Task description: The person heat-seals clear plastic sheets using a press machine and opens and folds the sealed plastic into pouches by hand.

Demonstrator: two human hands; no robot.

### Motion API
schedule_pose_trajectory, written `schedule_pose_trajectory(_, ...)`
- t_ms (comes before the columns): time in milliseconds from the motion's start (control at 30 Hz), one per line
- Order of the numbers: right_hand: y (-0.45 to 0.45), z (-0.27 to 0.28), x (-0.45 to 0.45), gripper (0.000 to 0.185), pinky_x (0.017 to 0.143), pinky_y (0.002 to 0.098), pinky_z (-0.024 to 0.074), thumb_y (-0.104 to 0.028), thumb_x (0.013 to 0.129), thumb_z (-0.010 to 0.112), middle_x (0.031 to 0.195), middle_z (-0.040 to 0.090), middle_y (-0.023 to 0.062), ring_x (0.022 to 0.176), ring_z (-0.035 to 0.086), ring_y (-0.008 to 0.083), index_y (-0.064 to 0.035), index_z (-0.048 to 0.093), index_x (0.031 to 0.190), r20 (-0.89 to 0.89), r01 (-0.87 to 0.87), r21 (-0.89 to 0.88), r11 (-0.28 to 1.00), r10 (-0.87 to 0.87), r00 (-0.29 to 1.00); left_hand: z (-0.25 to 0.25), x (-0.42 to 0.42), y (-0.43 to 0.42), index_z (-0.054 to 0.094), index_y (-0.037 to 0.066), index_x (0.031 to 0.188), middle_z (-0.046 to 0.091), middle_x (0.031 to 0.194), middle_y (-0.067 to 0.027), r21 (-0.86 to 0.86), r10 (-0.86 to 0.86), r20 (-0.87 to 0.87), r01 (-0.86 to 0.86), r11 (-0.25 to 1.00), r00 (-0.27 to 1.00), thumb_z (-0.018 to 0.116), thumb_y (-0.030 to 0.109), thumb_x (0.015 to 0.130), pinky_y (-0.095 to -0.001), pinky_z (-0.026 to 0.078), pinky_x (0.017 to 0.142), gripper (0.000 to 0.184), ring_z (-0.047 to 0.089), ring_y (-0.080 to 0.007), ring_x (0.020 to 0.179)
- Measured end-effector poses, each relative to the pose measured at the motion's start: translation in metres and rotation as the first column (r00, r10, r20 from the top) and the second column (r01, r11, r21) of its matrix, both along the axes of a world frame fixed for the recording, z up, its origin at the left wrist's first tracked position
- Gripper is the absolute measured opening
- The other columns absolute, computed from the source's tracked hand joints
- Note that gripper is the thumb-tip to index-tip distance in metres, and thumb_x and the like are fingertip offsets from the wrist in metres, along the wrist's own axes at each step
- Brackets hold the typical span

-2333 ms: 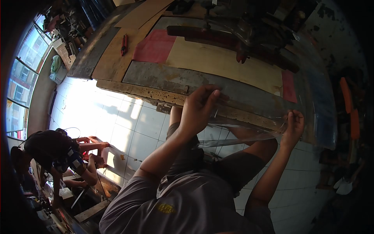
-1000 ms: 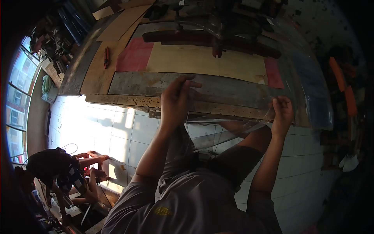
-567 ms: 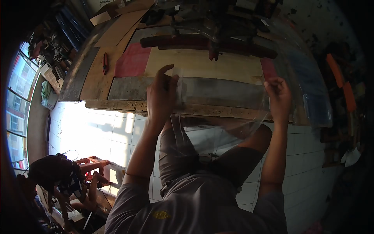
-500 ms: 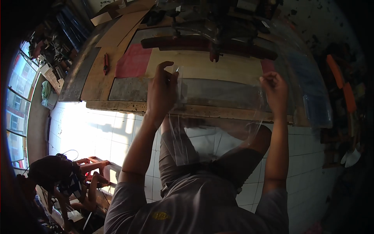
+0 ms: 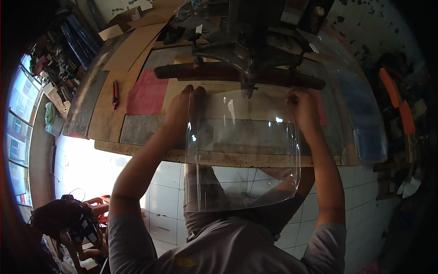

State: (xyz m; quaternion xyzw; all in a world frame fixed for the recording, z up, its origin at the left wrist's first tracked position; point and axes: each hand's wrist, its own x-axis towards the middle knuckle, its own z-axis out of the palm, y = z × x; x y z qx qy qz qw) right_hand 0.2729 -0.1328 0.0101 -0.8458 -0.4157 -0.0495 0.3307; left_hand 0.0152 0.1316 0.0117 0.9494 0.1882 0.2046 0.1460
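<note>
Your left hand (image 5: 182, 104) and right hand (image 5: 302, 106) grip a plastic sheet (image 5: 246, 146); a bar (image 5: 180, 72) crosses just beyond, a red tool (image 5: 115, 95) leftward.

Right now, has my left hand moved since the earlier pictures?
Yes: your left hand has moved forward, closer to the dark red bar across the table.

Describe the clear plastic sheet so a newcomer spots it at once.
Start at the big worktable with the dark metal bar over it. Near the bar, the left hand and right hand hold the sheet at its far end; its near end reaches past the table edge. Unlike the bluish plastic at the table's right side, it is colourless and held.
</note>
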Motion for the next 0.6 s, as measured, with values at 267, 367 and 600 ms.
schedule_pose_trajectory(267, -0.004, 0.004, -0.005, 0.01, 0.08, 0.0445, 0.0571, 0.005, 0.09, 0.069, 0.103, 0.066, 0.0156, 0.093, 0.071, 0.037, 0.0021, 0.07, 0.099, 0.113, -0.091, -0.03, 0.995, 0.094, 0.989, -0.003, -0.003, -0.006, 0.069, 0.006, 0.108, 0.061, 0.111, -0.012, 0.318, -0.043, -0.041, 0.054, 0.947, 0.998, 0.069, 0.005, 0.079, -0.0462, 0.055, 0.09, 0.029, 0.066, -0.032, 0.104)
schedule_pose_trajectory(367, -0.007, 0.004, -0.004, 0.01, 0.079, 0.0444, 0.0569, 0.005, 0.09, 0.07, 0.101, 0.065, 0.0151, 0.091, 0.071, 0.0363, 0.0026, 0.071, 0.1, 0.097, -0.124, -0.03, 0.992, 0.127, 0.987, -0.007, -0.004, -0.005, 0.069, 0.005, 0.107, 0.063, 0.11, -0.0112, 0.309, -0.069, -0.069, 0.087, 0.947, 0.995, 0.07, 0.004, 0.08, -0.0438, 0.054, 0.092, 0.026, 0.066, -0.0315, 0.104)
schedule_pose_trajectory(600, -0.017, 0.02, -0.009, 0.015, 0.072, 0.0454, 0.0555, -0.007, 0.095, 0.074, 0.095, 0.064, 0.0143, 0.083, 0.071, 0.0336, 0.0002, 0.077, 0.107, 0.038, -0.138, -0.099, 0.985, 0.143, 0.989, 0.005, -0.005, -0.021, 0.062, 0.003, 0.114, 0.063, 0.114, -0.0152, 0.188, -0.078, -0.066, 0.089, 0.978, 0.995, 0.068, 0.006, 0.09, -0.0469, 0.055, 0.089, 0.026, 0.065, -0.0357, 0.106)
